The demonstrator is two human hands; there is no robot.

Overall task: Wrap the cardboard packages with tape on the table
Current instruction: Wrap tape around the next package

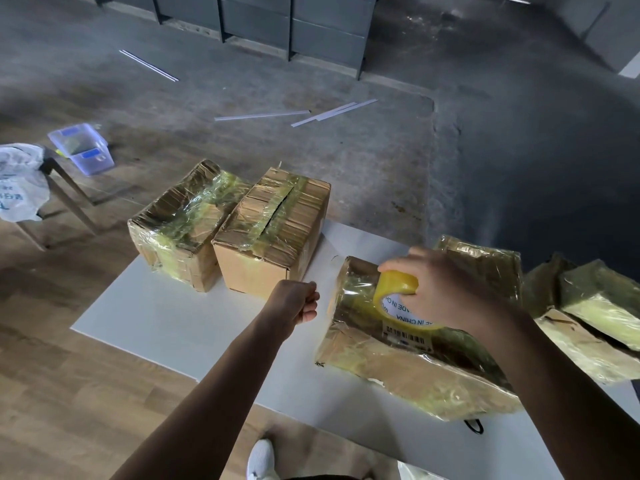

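Observation:
A flat cardboard package covered in shiny yellowish tape lies near the front of the white table. My right hand grips a yellow tape roll that rests on top of this package. Just left of the package, my left hand hovers over the table as a closed fist with nothing visible in it. Two taped boxes stand at the table's far left: one heavily wrapped, the other with a slit in its top tape.
More tape-wrapped packages are stacked at the table's right edge, with another one behind my right hand. A clear plastic bin and a stool with a white bag stand on the floor to the left. White strips lie on the concrete floor.

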